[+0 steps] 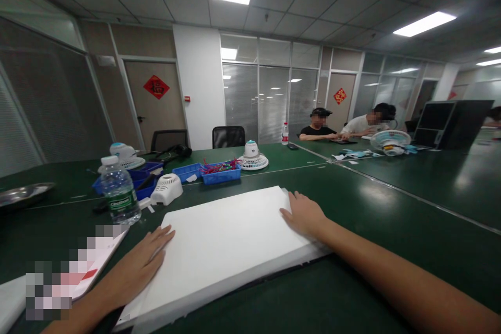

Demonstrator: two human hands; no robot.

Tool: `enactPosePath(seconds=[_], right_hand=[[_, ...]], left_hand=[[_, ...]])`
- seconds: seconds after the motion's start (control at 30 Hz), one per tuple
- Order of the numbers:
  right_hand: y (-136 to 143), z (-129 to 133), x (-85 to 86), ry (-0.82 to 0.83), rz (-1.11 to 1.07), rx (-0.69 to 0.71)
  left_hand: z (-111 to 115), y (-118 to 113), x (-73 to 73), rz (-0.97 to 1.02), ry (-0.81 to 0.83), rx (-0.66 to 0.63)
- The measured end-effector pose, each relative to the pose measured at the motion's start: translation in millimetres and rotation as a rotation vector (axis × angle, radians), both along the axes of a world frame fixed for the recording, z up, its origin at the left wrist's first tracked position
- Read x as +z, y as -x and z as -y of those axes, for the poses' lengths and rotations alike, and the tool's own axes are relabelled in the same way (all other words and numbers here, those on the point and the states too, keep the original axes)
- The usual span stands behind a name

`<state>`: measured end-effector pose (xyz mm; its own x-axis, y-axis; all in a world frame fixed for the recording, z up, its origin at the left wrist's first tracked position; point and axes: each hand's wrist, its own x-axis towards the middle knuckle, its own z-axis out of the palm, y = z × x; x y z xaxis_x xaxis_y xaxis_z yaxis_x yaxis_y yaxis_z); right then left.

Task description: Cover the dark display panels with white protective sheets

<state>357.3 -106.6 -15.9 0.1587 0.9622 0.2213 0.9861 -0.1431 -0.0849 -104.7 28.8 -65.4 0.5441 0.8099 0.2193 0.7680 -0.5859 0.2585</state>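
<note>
A thick stack of white paper [223,240] lies on the green table in front of me, with a thin dark layer showing under its near edge. My left hand [143,261] rests along the stack's left edge, fingers stretched out and touching the top sheet. At the far right corner, my right hand [307,215] lies over the right edge with its thumb on top and its fingers extended. Neither hand is closed around anything that I can see.
A water bottle [119,193] and a white plastic housing [167,189] stand beyond my left hand. Behind the stack are a blue tray [222,175] of wires and a white fan part [252,157]. Two people sit at the far right near a black computer case [450,122].
</note>
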Motion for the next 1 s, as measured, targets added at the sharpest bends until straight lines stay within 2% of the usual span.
enactPosePath(seconds=[0.07,0.17,0.37,0.53,0.63,0.77,0.87,1.0], right_hand=[[-12.9,-4.8,-3.3,0.021,-0.007,-0.053],[-22.0,-9.2,-5.4,0.028,-0.016,-0.060],[-17.2,-12.2,-7.9,0.026,-0.043,-0.008],[-20.0,-11.9,-6.3,0.047,-0.063,0.027],[-26.5,-7.6,0.7,0.092,-0.082,0.133],[-29.0,2.8,13.9,0.223,-0.170,0.413],[-18.7,9.8,23.4,0.319,-0.233,0.597],[6.4,16.5,33.8,0.370,-0.223,0.711]], left_hand=[[-1.3,-0.1,1.9,0.010,0.001,0.023],[-4.0,2.3,3.6,0.040,0.003,0.018],[-5.9,7.2,4.1,0.065,0.050,-0.039],[-3.6,3.7,3.6,0.057,0.039,-0.021],[-3.1,2.0,4.3,0.047,0.026,0.006],[-7.9,-2.4,7.2,0.052,0.010,0.086],[-17.2,-11.0,11.1,0.056,0.004,0.116],[-33.4,-28.7,20.1,-0.021,0.005,0.099]])
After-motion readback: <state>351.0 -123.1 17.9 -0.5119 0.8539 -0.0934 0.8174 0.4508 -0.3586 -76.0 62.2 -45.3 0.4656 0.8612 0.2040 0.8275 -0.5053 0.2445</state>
